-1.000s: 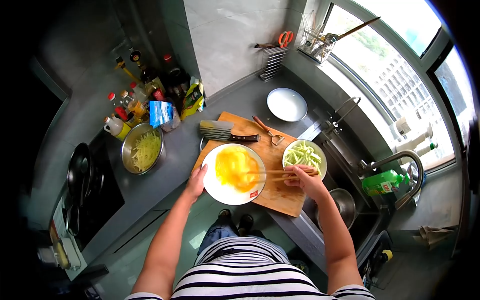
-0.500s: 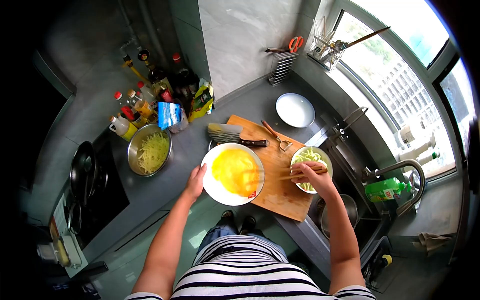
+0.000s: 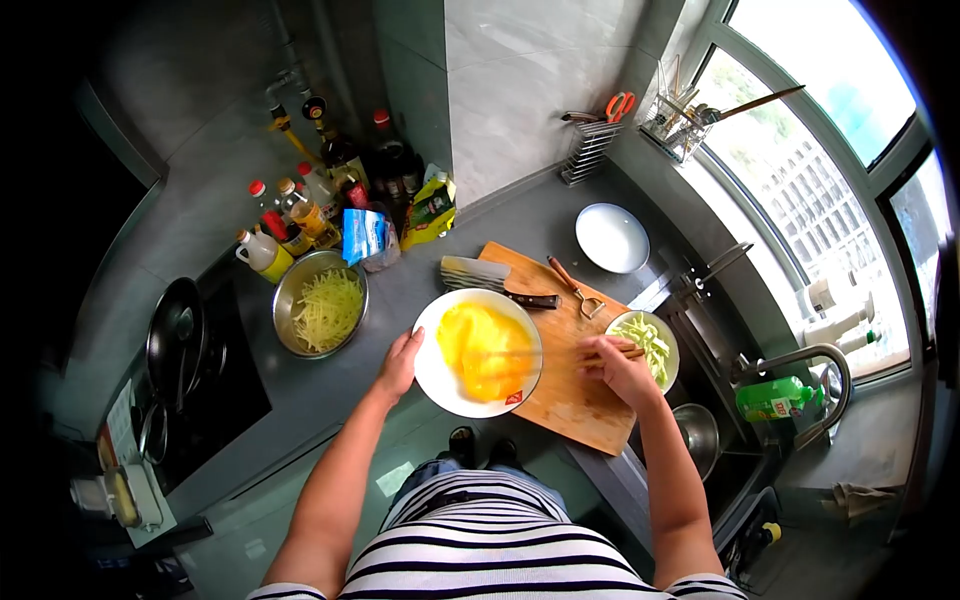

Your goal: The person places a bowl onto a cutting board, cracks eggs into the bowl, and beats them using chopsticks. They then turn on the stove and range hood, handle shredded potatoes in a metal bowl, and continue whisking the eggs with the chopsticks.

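My left hand point(image 3: 400, 362) grips the left rim of a white bowl point(image 3: 428, 378) of beaten yellow egg point(image 3: 482, 340). The bowl is tilted a little, above the near left part of a wooden cutting board point(image 3: 570, 405). In my right hand point(image 3: 615, 368) is a pair of chopsticks point(image 3: 632, 351); their front ends blur with motion over the egg. Behind the bowl lies a cleaver point(image 3: 535, 300), with a peeler point(image 3: 575, 284) to its right. Beyond my right hand stands a bowl of cut pale green vegetable point(image 3: 655, 348), partly hidden by that hand.
A steel bowl of pale green shreds point(image 3: 330, 308) stands left, near several bottles point(image 3: 300, 210). Farther left is a black pan point(image 3: 170, 330) on the stove. A white plate point(image 3: 612, 238) lies at the back. The sink with its faucet point(image 3: 840, 365) is to the right.
The view has shifted, so the counter appears farther right. Relative to the board, my right hand has moved left, closer to the egg bowl, with the chopsticks still moving. My left hand keeps its hold.
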{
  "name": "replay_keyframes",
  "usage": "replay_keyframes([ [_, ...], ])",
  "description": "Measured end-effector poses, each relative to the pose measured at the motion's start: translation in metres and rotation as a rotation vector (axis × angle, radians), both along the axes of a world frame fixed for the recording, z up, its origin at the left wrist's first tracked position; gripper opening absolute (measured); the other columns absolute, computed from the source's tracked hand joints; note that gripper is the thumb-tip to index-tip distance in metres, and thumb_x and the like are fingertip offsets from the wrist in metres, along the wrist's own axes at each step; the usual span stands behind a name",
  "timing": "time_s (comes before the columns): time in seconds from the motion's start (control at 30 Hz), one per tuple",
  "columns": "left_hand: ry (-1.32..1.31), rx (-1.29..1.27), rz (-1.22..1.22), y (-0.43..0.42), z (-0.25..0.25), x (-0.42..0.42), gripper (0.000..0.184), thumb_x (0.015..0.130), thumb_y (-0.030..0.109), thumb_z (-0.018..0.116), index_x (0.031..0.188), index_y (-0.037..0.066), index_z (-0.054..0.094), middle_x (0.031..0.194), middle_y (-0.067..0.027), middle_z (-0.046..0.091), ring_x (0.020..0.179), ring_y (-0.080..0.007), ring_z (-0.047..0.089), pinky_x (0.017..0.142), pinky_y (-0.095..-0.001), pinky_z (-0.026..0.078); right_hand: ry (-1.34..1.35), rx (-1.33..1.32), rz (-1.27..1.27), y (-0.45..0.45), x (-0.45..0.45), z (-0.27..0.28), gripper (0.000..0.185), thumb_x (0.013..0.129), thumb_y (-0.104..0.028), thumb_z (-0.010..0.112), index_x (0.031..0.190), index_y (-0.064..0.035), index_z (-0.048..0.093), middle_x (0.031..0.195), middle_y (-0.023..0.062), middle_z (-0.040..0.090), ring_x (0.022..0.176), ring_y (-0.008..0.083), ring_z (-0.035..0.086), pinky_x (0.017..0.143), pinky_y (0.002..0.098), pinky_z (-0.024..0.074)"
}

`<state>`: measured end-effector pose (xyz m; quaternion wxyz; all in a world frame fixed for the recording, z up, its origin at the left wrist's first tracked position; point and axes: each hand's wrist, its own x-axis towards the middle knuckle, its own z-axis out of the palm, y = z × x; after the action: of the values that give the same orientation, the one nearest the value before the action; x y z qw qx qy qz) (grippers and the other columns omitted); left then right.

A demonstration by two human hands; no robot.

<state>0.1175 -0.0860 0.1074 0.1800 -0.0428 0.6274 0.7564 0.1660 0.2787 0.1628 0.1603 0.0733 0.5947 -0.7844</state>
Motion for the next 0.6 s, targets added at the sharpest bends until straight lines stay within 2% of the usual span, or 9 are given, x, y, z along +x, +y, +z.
replay_keyframes([
  [0.07, 0.009, -0.004, 0.011, -0.007, 0.002, -0.002, 0.044, 0.099, 0.034, 0.043, 0.122, -0.002, 0.053, 0.111, -0.008, 0.063, 0.099, -0.0132, 0.059, 0.087, -0.0254, 0.044, 0.045, 0.027, -0.143, -0.008, -0.006, -0.001, 0.03, 0.097, -0.023, 0.05, 0.11, 0.0011, 0.062, 0.106, 0.0099, 0.064, 0.096, 0.0182, 0.062, 0.081, 0.0322, 0.0539],
  [0.2, 0.016, -0.012, 0.028, -0.018, 0.003, -0.003, 0.043, 0.099, 0.033, 0.043, 0.122, -0.002, 0.053, 0.111, -0.0074, 0.063, 0.099, -0.0131, 0.059, 0.087, -0.0256, 0.044, -0.009, -0.118, 0.098, -0.017, -0.009, -0.005, 0.029, 0.097, -0.022, 0.049, 0.111, 0.0008, 0.06, 0.108, 0.0102, 0.063, 0.093, 0.0189, 0.062, 0.082, 0.0338, 0.053],
  [0.23, 0.019, -0.006, 0.031, -0.02, 0.003, -0.003, 0.043, 0.099, 0.033, 0.043, 0.122, -0.002, 0.053, 0.111, -0.0073, 0.063, 0.099, -0.013, 0.059, 0.087, -0.0256, 0.044, 0.016, -0.241, -0.044, -0.018, -0.011, -0.011, 0.028, 0.097, -0.021, 0.05, 0.11, 0.0007, 0.06, 0.107, 0.0101, 0.063, 0.092, 0.0196, 0.063, 0.081, 0.0345, 0.0531],
  [0.33, -0.008, 0.004, 0.031, -0.029, 0.001, -0.006, 0.043, 0.099, 0.033, 0.043, 0.123, -0.002, 0.052, 0.112, -0.0074, 0.062, 0.1, -0.0129, 0.058, 0.087, -0.0254, 0.044, -0.034, -0.109, -0.042, -0.029, -0.018, -0.016, 0.027, 0.097, -0.021, 0.05, 0.11, 0.0012, 0.06, 0.107, 0.01, 0.063, 0.092, 0.02, 0.063, 0.081, 0.0343, 0.053],
  [0.37, -0.001, 0.009, 0.04, -0.03, 0.002, -0.006, 0.043, 0.099, 0.033, 0.043, 0.123, -0.002, 0.052, 0.113, -0.0076, 0.062, 0.1, -0.013, 0.058, 0.088, -0.0254, 0.044, -0.032, -0.058, 0.041, -0.037, -0.015, -0.002, 0.028, 0.097, -0.021, 0.051, 0.109, 0.0018, 0.06, 0.106, 0.0099, 0.063, 0.092, 0.0199, 0.063, 0.08, 0.0343, 0.0531],
  [0.47, 0.008, 0.024, 0.047, -0.031, 0.006, -0.005, 0.044, 0.099, 0.033, 0.043, 0.123, -0.002, 0.052, 0.114, -0.0079, 0.062, 0.101, -0.0131, 0.058, 0.088, -0.0254, 0.043, 0.078, -0.201, -0.14, -0.042, -0.021, -0.012, 0.029, 0.097, -0.022, 0.051, 0.109, 0.0022, 0.06, 0.105, 0.0099, 0.063, 0.092, 0.0196, 0.063, 0.081, 0.034, 0.0532],
  [0.5, 0.008, 0.026, 0.043, -0.034, 0.008, -0.006, 0.044, 0.099, 0.033, 0.043, 0.123, -0.002, 0.052, 0.114, -0.008, 0.061, 0.102, -0.0132, 0.058, 0.088, -0.0255, 0.043, 0.056, -0.122, -0.134, -0.046, -0.022, -0.012, 0.028, 0.097, -0.022, 0.05, 0.109, 0.0018, 0.061, 0.104, 0.0103, 0.063, 0.092, 0.0201, 0.063, 0.08, 0.0345, 0.0531],
  [0.6, 0.024, 0.018, 0.049, -0.04, 0.008, -0.006, 0.044, 0.099, 0.033, 0.043, 0.123, -0.003, 0.052, 0.114, -0.0082, 0.062, 0.101, -0.0133, 0.058, 0.088, -0.0256, 0.043, -0.024, -0.114, 0.057, -0.046, -0.019, -0.009, 0.029, 0.097, -0.022, 0.049, 0.109, 0.0022, 0.061, 0.104, 0.0111, 0.063, 0.093, 0.0203, 0.062, 0.08, 0.0342, 0.0529],
])
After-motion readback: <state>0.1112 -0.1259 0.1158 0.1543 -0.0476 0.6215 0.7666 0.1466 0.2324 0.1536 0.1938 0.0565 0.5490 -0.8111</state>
